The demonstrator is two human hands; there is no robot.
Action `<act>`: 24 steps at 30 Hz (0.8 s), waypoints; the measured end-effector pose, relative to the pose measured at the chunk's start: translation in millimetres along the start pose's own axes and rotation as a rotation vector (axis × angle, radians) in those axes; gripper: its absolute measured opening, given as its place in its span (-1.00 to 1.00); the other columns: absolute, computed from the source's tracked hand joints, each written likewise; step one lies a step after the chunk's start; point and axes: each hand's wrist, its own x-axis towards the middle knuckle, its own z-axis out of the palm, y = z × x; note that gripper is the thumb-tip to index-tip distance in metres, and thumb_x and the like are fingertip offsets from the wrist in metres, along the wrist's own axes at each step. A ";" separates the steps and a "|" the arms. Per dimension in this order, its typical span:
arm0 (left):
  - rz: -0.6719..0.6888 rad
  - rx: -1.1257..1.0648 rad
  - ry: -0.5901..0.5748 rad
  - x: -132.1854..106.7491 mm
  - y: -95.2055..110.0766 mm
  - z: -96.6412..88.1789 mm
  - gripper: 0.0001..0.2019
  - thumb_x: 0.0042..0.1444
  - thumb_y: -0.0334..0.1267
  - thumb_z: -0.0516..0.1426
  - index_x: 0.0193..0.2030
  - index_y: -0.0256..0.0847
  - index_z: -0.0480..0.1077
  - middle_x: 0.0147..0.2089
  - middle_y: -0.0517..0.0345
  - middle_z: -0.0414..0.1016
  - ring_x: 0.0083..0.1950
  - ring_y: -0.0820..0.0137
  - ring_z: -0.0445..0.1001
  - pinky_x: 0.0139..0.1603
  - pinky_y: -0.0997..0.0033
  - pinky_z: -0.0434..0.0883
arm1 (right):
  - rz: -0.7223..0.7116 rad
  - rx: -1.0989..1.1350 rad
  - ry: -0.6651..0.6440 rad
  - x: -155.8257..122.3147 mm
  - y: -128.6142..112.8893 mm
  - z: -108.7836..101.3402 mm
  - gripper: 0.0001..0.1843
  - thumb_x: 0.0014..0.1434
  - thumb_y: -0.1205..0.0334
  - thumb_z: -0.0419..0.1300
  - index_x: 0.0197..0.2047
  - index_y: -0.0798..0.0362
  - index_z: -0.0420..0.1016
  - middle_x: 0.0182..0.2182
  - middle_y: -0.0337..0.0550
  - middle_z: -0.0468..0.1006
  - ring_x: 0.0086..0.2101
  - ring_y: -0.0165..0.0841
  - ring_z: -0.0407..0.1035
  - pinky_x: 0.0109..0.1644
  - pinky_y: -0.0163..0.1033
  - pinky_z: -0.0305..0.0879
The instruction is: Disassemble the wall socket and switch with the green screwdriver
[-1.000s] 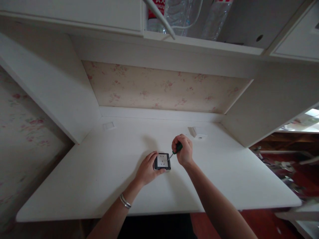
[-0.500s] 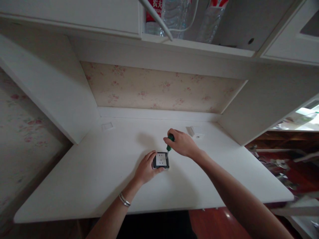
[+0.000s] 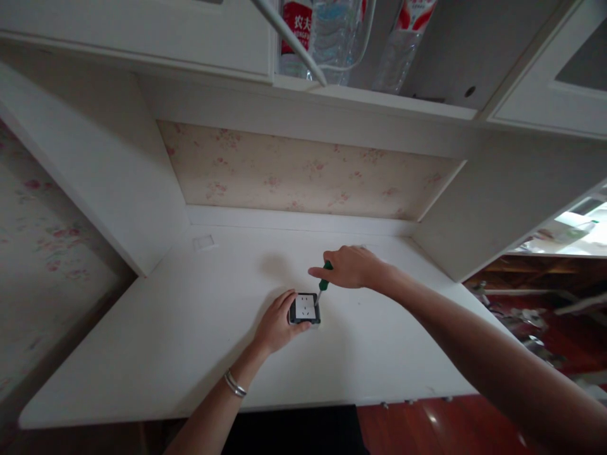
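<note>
A power socket (image 3: 305, 307) with a white face and dark frame lies face up on the white desktop (image 3: 199, 335). My left hand (image 3: 279, 322) grips it from the left, fingers along its far edge and thumb along its near edge. In my right hand (image 3: 353, 266) is a screwdriver (image 3: 325, 277) with a green handle, held at a slant. Its metal shaft points down to the right side of the socket's frame; whether the tip sits in a screw is too small to tell.
A small white frame (image 3: 204, 242) lies at the back left of the desktop. Overhead, an open cabinet shelf (image 3: 379, 98) holds plastic bottles (image 3: 401, 50), and a white rod (image 3: 294, 41) juts below it. Side panels (image 3: 512, 189) bound the desk.
My right hand has turned on the screwdriver and its forearm has swung outward to the right, now covering the white object at the back right. The left hand keeps its hold.
</note>
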 end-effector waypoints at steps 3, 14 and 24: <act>0.001 0.000 0.003 0.2 -2.2 1.7 -0.27 -0.06 -0.02 0.30 0.25 -0.14 0.18 0.30 -0.02 0.20 0.30 0.13 0.19 0.32 0.12 0.17 | -0.038 -0.055 -0.008 1.9 -4.2 -1.9 -0.48 0.22 -0.19 -0.01 -0.24 0.10 0.50 -0.41 0.10 0.55 -0.30 -0.07 0.47 -0.27 -0.13 0.22; -0.005 0.012 -0.007 0.0 -5.3 2.6 -0.25 -0.06 -0.03 0.30 0.26 -0.15 0.18 0.31 0.00 0.19 0.30 0.15 0.19 0.32 0.13 0.17 | -0.069 -0.138 -0.125 3.6 4.5 -9.4 -0.40 0.24 -0.23 -0.13 -0.06 0.07 0.46 -0.25 0.14 0.56 -0.24 0.00 0.46 -0.27 -0.07 0.26; -0.015 -0.010 -0.014 1.4 -5.4 1.3 -0.24 -0.09 -0.05 0.32 0.26 -0.11 0.18 0.31 0.02 0.19 0.30 0.13 0.19 0.32 0.11 0.18 | -0.329 0.057 -0.182 3.2 11.0 -6.9 -0.65 0.23 -0.01 0.06 0.00 -0.02 0.39 -0.13 -0.03 0.54 -0.20 -0.19 0.43 -0.20 -0.21 0.25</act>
